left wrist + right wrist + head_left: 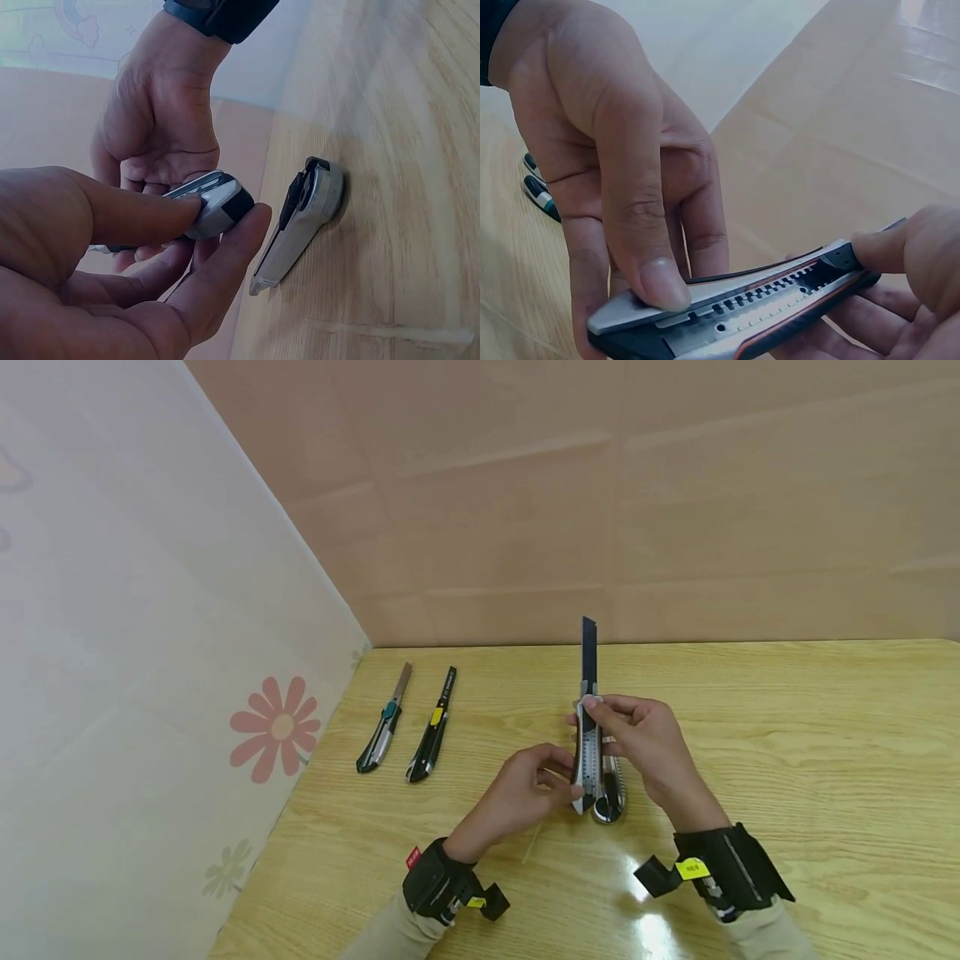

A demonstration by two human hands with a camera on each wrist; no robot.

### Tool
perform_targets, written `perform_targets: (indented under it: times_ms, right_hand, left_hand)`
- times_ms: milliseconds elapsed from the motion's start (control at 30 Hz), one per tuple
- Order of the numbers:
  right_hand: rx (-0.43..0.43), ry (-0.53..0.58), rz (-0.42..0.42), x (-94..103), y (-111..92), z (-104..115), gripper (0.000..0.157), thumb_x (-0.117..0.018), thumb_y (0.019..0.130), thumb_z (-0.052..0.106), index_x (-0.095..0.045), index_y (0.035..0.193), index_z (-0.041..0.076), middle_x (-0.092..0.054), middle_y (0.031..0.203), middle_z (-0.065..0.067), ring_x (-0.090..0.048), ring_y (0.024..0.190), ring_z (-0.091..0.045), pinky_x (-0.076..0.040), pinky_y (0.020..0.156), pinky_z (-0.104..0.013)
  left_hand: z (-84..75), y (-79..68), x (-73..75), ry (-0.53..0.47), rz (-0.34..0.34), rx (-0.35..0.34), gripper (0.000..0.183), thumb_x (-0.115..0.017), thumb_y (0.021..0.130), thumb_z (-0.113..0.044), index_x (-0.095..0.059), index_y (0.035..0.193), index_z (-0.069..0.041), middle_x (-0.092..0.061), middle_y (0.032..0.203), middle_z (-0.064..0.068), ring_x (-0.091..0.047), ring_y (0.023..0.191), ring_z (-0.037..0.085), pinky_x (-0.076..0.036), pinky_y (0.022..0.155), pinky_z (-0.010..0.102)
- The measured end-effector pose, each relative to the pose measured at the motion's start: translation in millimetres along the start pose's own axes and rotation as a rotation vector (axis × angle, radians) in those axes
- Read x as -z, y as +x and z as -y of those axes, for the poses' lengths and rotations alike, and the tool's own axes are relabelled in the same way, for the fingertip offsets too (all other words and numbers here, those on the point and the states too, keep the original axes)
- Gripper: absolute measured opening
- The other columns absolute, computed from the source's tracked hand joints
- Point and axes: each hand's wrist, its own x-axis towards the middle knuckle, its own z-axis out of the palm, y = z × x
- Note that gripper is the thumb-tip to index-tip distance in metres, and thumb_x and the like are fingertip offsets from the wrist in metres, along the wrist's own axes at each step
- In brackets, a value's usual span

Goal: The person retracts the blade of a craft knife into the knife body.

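A silver-and-black snap-off utility knife [591,768] is held up over the table between both hands, its dark blade extended and pointing away. My left hand [525,789] pinches the butt end of its handle between thumb and fingers. Around the front of the handle, my right hand [652,747] grips it, thumb on the black slider area. In the right wrist view, the handle [772,307] shows a toothed channel and orange trim. Another silver-and-black utility knife [307,210] lies on the table right beside the held one, partly hidden behind it in the head view.
Two more utility knives lie to the left on the wooden table [825,760]: a green-and-silver one [382,735] with blade out, and a black one [429,743] with a yellow slider. A flowered wall covering [150,610] borders the left side; a brown sheet [675,510] stands behind.
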Motion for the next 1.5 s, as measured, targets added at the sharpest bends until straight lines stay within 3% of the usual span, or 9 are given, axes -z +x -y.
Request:
perform_targets:
  times_ms: [267,867,1500]
  right_hand:
    - [0.030,0.013,-0.010,-3.4,1.0,-2.0,0.051,-0.065,0.104,0.029,-0.060,0.132,-0.013,-0.076,0.109,-0.014,-0.074,0.098,-0.013,-0.061,0.080,-0.031]
    - [0.023,-0.006,-0.009,-5.9,1.3,-2.7,0.040,-0.066,0.103,0.019,-0.062,0.131,-0.010,-0.077,0.109,-0.010,-0.074,0.098,-0.012,-0.061,0.079,-0.030]
    - [0.056,0.011,0.038,-5.6,-0.1,-2.6,0.040,-0.066,0.102,0.015,-0.060,0.131,-0.012,-0.077,0.109,-0.009,-0.074,0.099,-0.012,-0.060,0.082,-0.030]
  left_hand:
    - [-0.9,-0.6,0.7,0.017,0.008,-0.005,0.026,-0.074,0.095,-0.006,-0.066,0.120,-0.002,-0.068,0.110,0.004,-0.070,0.090,0.011,-0.057,0.074,0.024]
    - [1.1,-1.2,2.4,0.008,0.005,0.003,0.025,-0.074,0.094,-0.005,-0.067,0.118,-0.003,-0.069,0.108,0.005,-0.070,0.090,0.015,-0.056,0.072,0.024]
    - [-0.9,-4.1,5.9,-0.005,0.032,-0.020,0.025,-0.073,0.095,-0.006,-0.066,0.120,-0.001,-0.068,0.109,0.005,-0.070,0.091,0.016,-0.056,0.074,0.024]
